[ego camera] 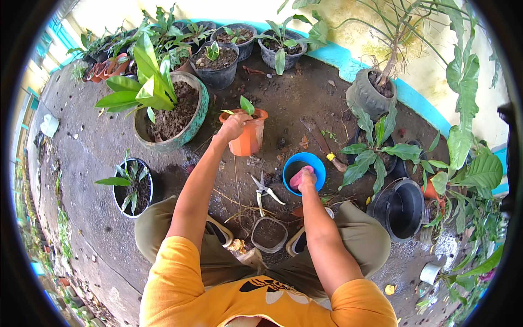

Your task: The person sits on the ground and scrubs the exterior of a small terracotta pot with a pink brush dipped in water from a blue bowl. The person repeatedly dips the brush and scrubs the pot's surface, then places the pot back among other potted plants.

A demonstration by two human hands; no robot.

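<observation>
My left hand [235,126] is at the near left rim of an orange plastic pot [248,141], beside a small green-leaved plant [246,105] in it; whether the fingers grip the rim or the plant is unclear. Inside a blue plastic container [319,163], my right hand [307,180] holds a pink object [299,175], perhaps a scoop or cup, partly hidden by the fingers. Between my arms, white-handled pruning shears [264,191] lie on the ground with blades apart. A large knife [318,137] with yellow wrapping near its handle lies beyond the blue container.
A large round planter [199,118] stands at the left, with a small potted plant [151,192] nearer me. Black pots [220,75] line the wall. A black bucket [402,212] stands beside my right knee; a clear container [269,235] lies between my feet.
</observation>
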